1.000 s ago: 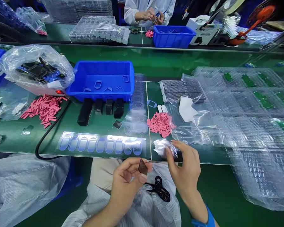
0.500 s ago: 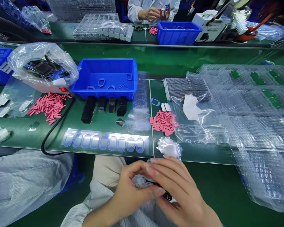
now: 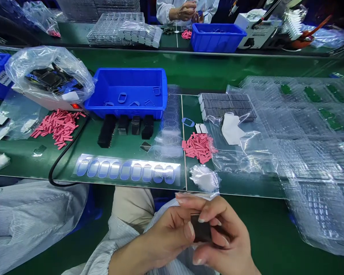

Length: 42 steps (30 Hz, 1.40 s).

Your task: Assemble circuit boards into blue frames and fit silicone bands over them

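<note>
A small dark rectangular piece (image 3: 201, 229) is held up in front of my lap, just off the table's front edge. My left hand (image 3: 167, 235) pinches its left side, the thumb across the near face. From the right, my right hand (image 3: 231, 238) has its curled fingers on the top and right edges. My fingers cover part of the piece, so I cannot tell exactly what it is. Closest on the table is a crumpled clear plastic wad (image 3: 205, 178). Left of it lies a clear strip with oval blue-tinted films (image 3: 131, 170).
Behind are pink strips (image 3: 200, 148), a blue bin (image 3: 129, 105) with small frames, black stacks (image 3: 106, 131) and grey-black rows of parts (image 3: 227, 107). Clear trays (image 3: 306, 172) overhang the right edge. A bag of parts (image 3: 50, 74) stands left. A co-worker's hands (image 3: 189, 11) work opposite.
My hands have turned and spread apart somewhat, bringing the face of the dark piece into view. The co-worker's hands opposite have shifted slightly.
</note>
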Each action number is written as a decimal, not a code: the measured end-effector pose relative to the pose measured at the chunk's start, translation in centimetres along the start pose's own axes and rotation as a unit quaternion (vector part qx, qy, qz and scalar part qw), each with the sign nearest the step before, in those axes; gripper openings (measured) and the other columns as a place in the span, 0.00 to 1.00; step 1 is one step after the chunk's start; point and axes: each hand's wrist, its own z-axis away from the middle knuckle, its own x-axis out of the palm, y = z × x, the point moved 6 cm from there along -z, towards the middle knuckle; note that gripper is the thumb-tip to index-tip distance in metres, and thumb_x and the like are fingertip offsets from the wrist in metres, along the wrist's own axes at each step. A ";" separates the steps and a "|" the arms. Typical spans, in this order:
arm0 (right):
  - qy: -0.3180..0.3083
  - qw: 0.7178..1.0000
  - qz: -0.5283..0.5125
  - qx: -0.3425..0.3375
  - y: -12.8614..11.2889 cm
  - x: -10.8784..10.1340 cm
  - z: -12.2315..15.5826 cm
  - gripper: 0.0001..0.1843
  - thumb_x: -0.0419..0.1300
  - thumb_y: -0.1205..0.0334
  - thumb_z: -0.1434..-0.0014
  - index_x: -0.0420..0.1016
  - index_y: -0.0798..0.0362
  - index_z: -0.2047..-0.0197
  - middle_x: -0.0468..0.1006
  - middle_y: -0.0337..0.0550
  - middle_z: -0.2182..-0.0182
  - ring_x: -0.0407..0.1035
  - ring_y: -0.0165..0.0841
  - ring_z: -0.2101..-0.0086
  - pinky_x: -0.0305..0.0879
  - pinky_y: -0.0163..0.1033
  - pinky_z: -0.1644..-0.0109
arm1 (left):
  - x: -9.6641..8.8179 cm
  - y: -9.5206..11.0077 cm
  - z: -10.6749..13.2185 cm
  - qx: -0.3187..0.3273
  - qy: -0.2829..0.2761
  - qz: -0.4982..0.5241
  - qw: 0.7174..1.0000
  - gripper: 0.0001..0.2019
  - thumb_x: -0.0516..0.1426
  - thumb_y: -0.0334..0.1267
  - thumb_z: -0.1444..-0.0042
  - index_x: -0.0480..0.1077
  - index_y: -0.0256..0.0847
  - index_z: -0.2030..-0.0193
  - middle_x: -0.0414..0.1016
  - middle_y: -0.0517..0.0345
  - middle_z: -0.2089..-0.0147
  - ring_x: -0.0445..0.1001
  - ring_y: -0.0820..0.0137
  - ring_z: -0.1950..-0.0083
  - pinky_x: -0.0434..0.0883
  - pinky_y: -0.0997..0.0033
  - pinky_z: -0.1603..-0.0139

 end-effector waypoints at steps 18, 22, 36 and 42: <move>0.006 0.962 0.261 -0.082 -1.7 -2.6 -0.8 0.11 0.60 0.76 0.47 0.75 0.51 0.66 0.71 0.40 0.73 0.65 0.33 0.69 0.64 0.40 0.69 | -1.1 3.5 1.4 0.123 0.108 -0.257 0.953 0.13 0.66 0.42 0.56 0.78 0.54 0.60 0.82 0.56 0.60 0.80 0.60 0.56 0.75 0.64 0.53; 0.007 0.962 0.259 -0.082 -1.6 -2.8 -0.7 0.11 0.61 0.77 0.47 0.75 0.50 0.66 0.71 0.39 0.74 0.66 0.33 0.69 0.64 0.40 0.70 | -1.1 3.6 1.4 0.138 0.109 -0.270 0.947 0.13 0.66 0.39 0.56 0.78 0.55 0.60 0.82 0.56 0.60 0.80 0.61 0.58 0.76 0.66 0.54; -0.027 0.973 0.221 -0.056 -0.4 -2.4 -0.6 0.10 0.59 0.76 0.46 0.72 0.51 0.66 0.70 0.40 0.73 0.65 0.33 0.69 0.63 0.41 0.67 | -1.4 4.1 1.7 0.148 0.112 -0.376 0.908 0.19 0.67 0.33 0.57 0.77 0.54 0.57 0.84 0.61 0.67 0.81 0.65 0.66 0.76 0.72 0.64; -0.003 0.920 0.366 -0.142 -0.7 -1.7 0.6 0.09 0.56 0.77 0.47 0.68 0.53 0.67 0.70 0.40 0.71 0.64 0.33 0.67 0.60 0.43 0.59 | -2.6 2.6 1.1 0.129 0.159 -0.234 0.950 0.14 0.68 0.39 0.60 0.79 0.53 0.63 0.83 0.61 0.63 0.81 0.63 0.60 0.77 0.70 0.57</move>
